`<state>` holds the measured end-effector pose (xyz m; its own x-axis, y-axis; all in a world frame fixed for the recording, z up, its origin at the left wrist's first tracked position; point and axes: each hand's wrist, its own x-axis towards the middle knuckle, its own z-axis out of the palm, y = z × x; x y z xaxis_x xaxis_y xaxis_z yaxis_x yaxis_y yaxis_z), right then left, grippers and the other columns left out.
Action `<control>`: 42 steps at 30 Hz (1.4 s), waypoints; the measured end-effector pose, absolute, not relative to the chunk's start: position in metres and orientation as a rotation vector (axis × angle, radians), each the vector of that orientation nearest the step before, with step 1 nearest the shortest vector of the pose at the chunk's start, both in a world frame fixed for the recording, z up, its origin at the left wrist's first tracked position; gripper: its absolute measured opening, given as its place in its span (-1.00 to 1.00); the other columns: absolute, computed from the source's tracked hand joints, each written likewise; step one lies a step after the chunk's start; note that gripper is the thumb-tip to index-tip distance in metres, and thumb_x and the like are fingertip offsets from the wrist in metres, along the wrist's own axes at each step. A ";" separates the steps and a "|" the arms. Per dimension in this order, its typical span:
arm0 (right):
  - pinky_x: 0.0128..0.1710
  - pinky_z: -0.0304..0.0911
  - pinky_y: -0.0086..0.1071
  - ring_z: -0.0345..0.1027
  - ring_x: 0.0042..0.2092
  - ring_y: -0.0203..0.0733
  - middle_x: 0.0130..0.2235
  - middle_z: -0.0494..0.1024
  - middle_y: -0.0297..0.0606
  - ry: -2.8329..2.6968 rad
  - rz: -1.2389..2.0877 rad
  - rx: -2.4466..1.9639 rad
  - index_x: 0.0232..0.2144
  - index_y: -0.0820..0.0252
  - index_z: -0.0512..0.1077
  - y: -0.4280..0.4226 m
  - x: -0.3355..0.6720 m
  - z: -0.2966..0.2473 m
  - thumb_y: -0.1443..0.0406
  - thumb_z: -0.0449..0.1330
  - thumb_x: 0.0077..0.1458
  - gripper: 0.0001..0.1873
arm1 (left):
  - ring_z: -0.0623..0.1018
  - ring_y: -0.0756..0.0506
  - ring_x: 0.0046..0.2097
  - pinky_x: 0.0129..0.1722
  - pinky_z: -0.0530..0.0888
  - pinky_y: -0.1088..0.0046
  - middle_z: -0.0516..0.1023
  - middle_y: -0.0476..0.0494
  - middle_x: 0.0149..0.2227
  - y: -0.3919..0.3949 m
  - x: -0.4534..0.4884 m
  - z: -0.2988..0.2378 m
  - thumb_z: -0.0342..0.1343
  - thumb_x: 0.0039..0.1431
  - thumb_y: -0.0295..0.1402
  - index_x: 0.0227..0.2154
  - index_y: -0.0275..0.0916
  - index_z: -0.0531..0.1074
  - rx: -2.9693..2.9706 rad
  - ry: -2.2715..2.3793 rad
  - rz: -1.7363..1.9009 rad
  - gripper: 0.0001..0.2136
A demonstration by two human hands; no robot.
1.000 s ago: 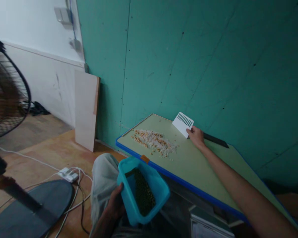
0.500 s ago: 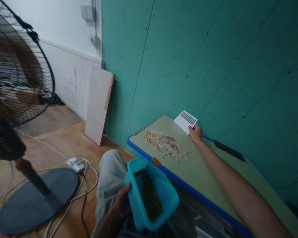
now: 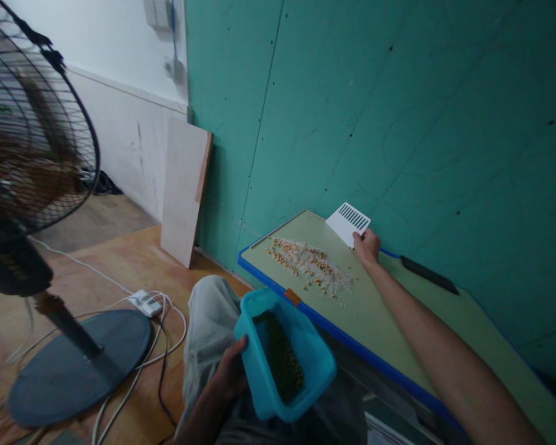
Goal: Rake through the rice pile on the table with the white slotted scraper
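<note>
Along the far edge of the tabletop [image 3: 366, 315], a white slotted scraper [image 3: 341, 230] is held against or near the green wall [image 3: 375, 123] by the right hand [image 3: 367, 246]; its grip is closed on the near-right corner, thumb on the near face, the other fingers largely hidden. Compared with a second ago, the scraper stands further left, nearer the far-left corner and apart from the dark strip [image 3: 429, 275]; over the last half second it has barely moved. To its near left, yellow, bean-like seeds [image 3: 322, 264] and pale, rice-like grains [image 3: 301, 253] lie mixed and spread, their layout essentially unchanged, which suggests that the shift of the scraper has not gathered them. At the near edge, above the lap, the left hand [image 3: 234, 368] grips the left wall of a turquoise plastic container [image 3: 312, 352], thumb at the rim; how far the fingers reach beneath cannot be told. Within it, small dark green grains [image 3: 280, 355] cover part of the bottom, their level showing no evident change.
</note>
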<state>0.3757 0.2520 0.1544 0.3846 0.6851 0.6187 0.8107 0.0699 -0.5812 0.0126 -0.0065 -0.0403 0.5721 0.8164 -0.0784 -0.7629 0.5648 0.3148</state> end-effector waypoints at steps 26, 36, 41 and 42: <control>-0.01 0.47 -0.09 0.52 -0.02 -0.05 0.02 0.58 -0.11 -1.402 0.120 -1.613 0.02 0.26 0.50 0.298 0.358 0.155 0.18 0.27 0.30 -0.67 | 0.59 -0.53 0.13 0.18 0.43 -0.14 0.67 -0.43 0.05 -0.004 0.017 -0.051 0.50 -0.07 -0.01 0.30 -0.29 0.38 0.333 0.251 0.941 -0.11; -0.07 0.48 -0.15 0.54 -0.07 -0.05 -0.07 0.64 -0.13 -1.450 0.318 -1.425 -0.02 0.22 0.51 0.299 0.339 0.155 0.12 0.29 0.25 -0.65 | 0.62 -0.50 0.10 0.15 0.46 -0.12 0.68 -0.41 0.04 -0.005 0.016 -0.046 0.49 -0.03 -0.05 0.30 -0.26 0.36 0.332 0.230 0.933 -0.14; -0.15 0.46 -0.16 0.56 -0.20 -0.01 -0.34 0.68 -0.21 -1.425 0.392 -1.362 -0.26 0.20 0.52 0.290 0.336 0.153 0.10 0.34 0.03 -0.68 | 0.63 -0.50 0.08 0.13 0.49 -0.11 0.68 -0.41 0.03 -0.006 0.015 -0.042 0.48 -0.01 -0.09 0.31 -0.26 0.36 0.338 0.225 0.935 -0.16; -0.15 0.46 -0.16 0.56 -0.22 -0.01 -0.36 0.68 -0.22 -1.415 0.413 -1.356 -0.29 0.19 0.51 0.288 0.336 0.152 0.10 0.35 0.00 -0.69 | 0.63 -0.50 0.08 0.13 0.49 -0.11 0.68 -0.41 0.03 -0.006 0.015 -0.041 0.48 -0.01 -0.09 0.32 -0.26 0.35 0.339 0.226 0.933 -0.16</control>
<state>0.3365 0.2881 0.1522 0.2317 0.8657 0.4437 0.4910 0.2897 -0.8216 0.0149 -0.0060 -0.0413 0.5778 0.8150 -0.0436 -0.7449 0.5485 0.3799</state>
